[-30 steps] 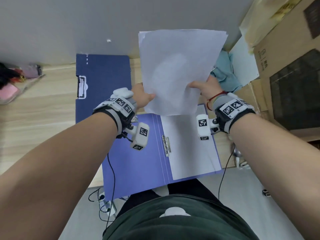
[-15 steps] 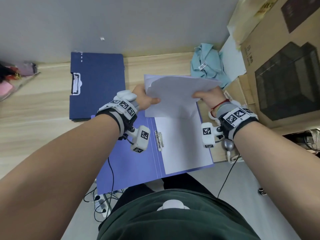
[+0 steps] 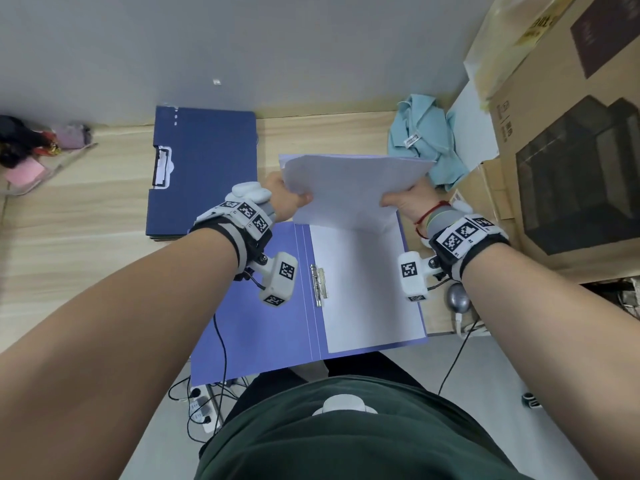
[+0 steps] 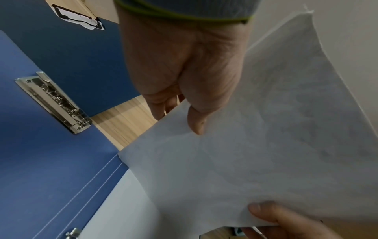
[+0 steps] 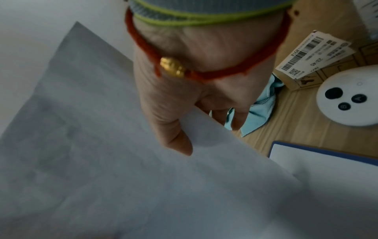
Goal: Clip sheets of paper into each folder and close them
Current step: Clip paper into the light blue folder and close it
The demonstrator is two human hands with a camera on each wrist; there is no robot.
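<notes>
I hold a sheaf of white paper (image 3: 349, 188) tilted low over the far end of an open light-blue folder (image 3: 263, 327). My left hand (image 3: 291, 199) pinches the paper's (image 4: 255, 161) left edge, thumb on top. My right hand (image 3: 401, 200) pinches the paper's (image 5: 122, 177) right edge the same way. The folder lies at the table's front edge and overhangs it, with a metal clip (image 3: 319, 280) by its spine and white sheets (image 3: 367, 289) lying on its right half. A closed dark-blue folder (image 3: 204, 171) lies at the back left.
A light-blue cloth (image 3: 422, 147) lies bunched at the back right. Cardboard boxes (image 3: 568, 161) stand along the right side. A white round controller (image 5: 347, 97) sits near my right wrist. Pink and dark clutter (image 3: 27, 150) sits far left. Cables (image 3: 207, 403) hang below the table edge.
Both hands have lowered the sheaf from upright in front of the wall to a flatter tilt just above the open folder. The grip on both edges is unchanged.
</notes>
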